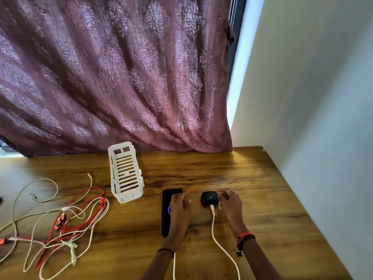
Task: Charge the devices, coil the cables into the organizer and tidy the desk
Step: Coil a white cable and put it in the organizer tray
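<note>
A black phone (166, 201) lies flat on the wooden desk (252, 178), a purple ring lit on its screen. My left hand (179, 207) rests on it with fingers stretched forward. A small black earbud case (210, 198) sits just right of the phone with a white cable (217, 237) plugged into its near side. My right hand (230, 203) touches the case's right side, fingers curled at it. A second white cable (174, 265) runs under my left wrist. A white slotted organizer (126, 174) stands left of the phone.
A tangle of red and white cables (66, 221) sprawls over the left part of the desk. A maroon patterned curtain (121, 77) hangs behind the desk. A pale wall (323, 118) borders the desk's right edge.
</note>
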